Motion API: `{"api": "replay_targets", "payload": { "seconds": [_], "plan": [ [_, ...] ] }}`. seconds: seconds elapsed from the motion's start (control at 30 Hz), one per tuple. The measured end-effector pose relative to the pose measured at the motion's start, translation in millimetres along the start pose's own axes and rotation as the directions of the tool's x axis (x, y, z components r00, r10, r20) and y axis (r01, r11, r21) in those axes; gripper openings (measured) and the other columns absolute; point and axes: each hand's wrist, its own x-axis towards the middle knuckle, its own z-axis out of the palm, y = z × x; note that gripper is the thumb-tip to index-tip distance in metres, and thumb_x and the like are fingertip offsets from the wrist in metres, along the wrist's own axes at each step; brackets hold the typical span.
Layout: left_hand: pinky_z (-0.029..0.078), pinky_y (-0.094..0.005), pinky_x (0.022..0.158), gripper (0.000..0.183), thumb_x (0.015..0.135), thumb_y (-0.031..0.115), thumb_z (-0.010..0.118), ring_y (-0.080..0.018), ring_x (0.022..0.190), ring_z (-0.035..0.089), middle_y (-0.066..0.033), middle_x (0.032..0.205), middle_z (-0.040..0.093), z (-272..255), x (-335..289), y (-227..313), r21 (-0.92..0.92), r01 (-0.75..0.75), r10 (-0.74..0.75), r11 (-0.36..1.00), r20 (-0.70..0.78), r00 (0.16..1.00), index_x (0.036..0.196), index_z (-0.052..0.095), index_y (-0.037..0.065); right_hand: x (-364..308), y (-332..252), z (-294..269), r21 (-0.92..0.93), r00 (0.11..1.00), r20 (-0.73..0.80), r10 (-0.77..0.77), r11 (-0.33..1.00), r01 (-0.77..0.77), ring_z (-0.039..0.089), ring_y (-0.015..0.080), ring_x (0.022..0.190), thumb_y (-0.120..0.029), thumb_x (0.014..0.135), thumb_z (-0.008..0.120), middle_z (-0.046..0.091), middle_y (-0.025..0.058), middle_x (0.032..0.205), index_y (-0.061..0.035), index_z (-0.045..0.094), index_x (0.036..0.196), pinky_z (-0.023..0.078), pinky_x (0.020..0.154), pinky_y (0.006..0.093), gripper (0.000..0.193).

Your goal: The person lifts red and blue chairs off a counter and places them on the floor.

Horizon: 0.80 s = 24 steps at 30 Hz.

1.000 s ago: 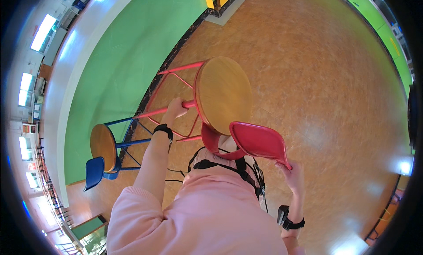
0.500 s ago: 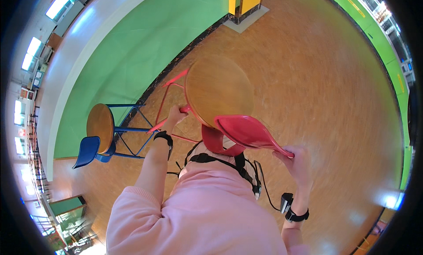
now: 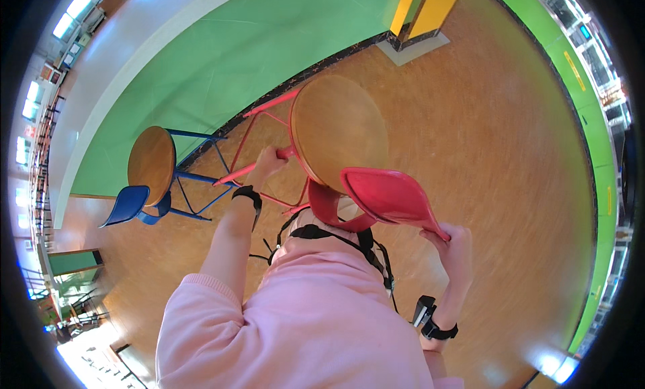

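Observation:
A red metal bar chair with a round wooden seat is tilted in front of my body, its legs pointing left. My left hand is wrapped round one of its red legs, close to the seat. The fingers of my right hand are closed on the outer edge of the red backrest. Whether any leg touches the floor, I cannot tell. To the left, a blue bar chair of the same kind stands by the green wall, partly behind the red legs.
A curved green counter wall with a pale top runs along the far left. At the far end stands a yellow and green pillar. Green cabinets line the right side. Brown wood-look flooring lies between them.
My view has turned, so the pillar sits farther right and the blue chair slightly higher and farther left. Both hands keep hold of the red chair, which stays tilted in front of me.

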Motion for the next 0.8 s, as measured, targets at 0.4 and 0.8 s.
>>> {"api": "replay_targets", "payload": {
  "seconds": [0.4,0.8],
  "plan": [
    [0.045,-0.0382,0.064,0.024,0.056,0.018,0.058,-0.0317,0.070,0.057,-0.0190,0.070,0.057,-7,-26,-33,-0.062,0.149,-0.156,0.987,-0.121,0.980,0.077,0.062,0.006,36,-52,1,-0.176,0.979,0.183,-0.093,0.976,0.126,0.039,0.0249,0.044,-0.011,0.062,0.065,0.044,0.0189,0.056,-0.0010,0.061,0.073,0.035,0.045,0.0284,0.015],
    [0.045,-0.0401,0.067,0.020,0.057,0.015,0.055,-0.0331,0.074,0.055,-0.0198,0.073,0.057,-30,12,-12,0.048,0.215,-0.208,0.975,-0.125,0.970,0.073,0.062,0.005,84,-30,-5,-0.143,0.971,0.238,-0.006,0.989,0.042,0.046,0.0318,0.047,-0.023,0.066,0.064,0.046,0.0198,0.055,-0.0016,0.060,0.071,0.036,0.045,0.0328,0.022]
  ]
}}
